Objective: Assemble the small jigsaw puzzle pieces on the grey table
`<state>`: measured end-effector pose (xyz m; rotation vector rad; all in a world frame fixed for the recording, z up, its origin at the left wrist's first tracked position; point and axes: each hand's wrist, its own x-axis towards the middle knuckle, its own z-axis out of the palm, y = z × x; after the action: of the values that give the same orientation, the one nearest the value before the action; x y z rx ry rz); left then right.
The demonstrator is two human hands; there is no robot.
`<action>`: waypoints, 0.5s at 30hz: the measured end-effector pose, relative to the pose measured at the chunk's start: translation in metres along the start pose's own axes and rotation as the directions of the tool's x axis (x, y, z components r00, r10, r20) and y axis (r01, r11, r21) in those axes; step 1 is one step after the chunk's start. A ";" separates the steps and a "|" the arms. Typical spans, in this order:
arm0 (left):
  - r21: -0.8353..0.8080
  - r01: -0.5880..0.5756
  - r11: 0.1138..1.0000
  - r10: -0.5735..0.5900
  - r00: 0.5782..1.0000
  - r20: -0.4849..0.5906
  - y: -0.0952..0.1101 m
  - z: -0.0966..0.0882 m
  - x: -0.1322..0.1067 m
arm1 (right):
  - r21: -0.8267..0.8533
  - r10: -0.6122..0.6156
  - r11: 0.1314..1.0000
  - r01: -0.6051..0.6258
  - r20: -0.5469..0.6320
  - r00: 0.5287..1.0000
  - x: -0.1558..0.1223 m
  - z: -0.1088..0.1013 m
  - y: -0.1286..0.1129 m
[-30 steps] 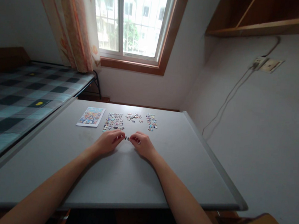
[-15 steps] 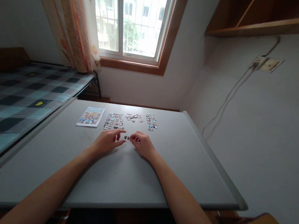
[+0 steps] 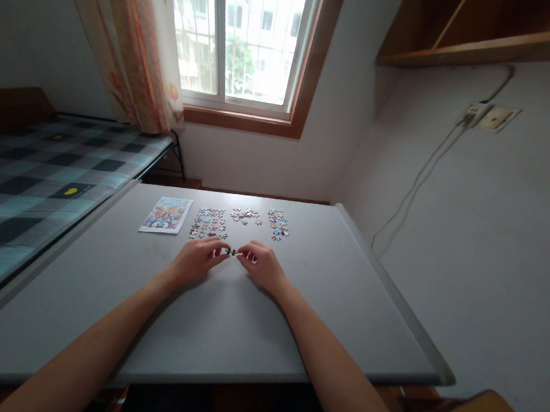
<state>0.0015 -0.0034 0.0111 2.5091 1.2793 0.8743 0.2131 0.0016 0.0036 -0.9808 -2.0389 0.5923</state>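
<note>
Both my hands meet at the middle of a grey table [image 3: 224, 318]. My left hand [image 3: 198, 260] and my right hand [image 3: 261, 267] each pinch an end of a small dark cluster of puzzle pieces [image 3: 232, 252] held between their fingertips, just above the tabletop. Beyond them lie loose puzzle pieces in three groups: a left patch [image 3: 209, 223], a small middle heap [image 3: 246, 215] and a right patch [image 3: 277, 224]. A colourful picture card [image 3: 166, 214] lies flat to the left of the pieces.
A bed with a checked cover [image 3: 37, 174] runs along the table's left edge. A window [image 3: 243, 39] with a curtain [image 3: 135, 40] is behind the table. A white wall with a socket [image 3: 491, 117] and cable stands to the right, wooden shelves above.
My left hand's fingers opened and let go half a second ago, and now they have closed again on the small pieces between both hands. The arms have barely shifted.
</note>
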 end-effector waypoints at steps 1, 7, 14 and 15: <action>0.002 0.007 1.000 -0.007 1.000 -0.018 0.000 0.000 0.000 | 0.004 0.005 1.000 -0.005 -0.006 1.000 0.000 0.000 0.001; -0.009 -0.020 1.000 0.020 1.000 -0.020 -0.002 0.001 0.000 | 0.046 0.007 0.999 -0.007 -0.001 1.000 0.000 0.000 0.001; -0.022 -0.038 0.999 0.038 0.999 0.000 0.000 0.002 0.000 | 0.057 -0.019 0.998 0.018 0.016 1.000 0.000 -0.001 -0.002; -0.022 -0.039 0.999 0.039 0.999 0.002 0.000 0.002 0.000 | 0.056 -0.017 0.998 0.016 0.016 1.000 0.000 -0.001 -0.002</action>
<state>0.0024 -0.0033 0.0092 2.5251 1.2168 0.8886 0.2133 0.0001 0.0059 -0.9283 -2.0318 0.6469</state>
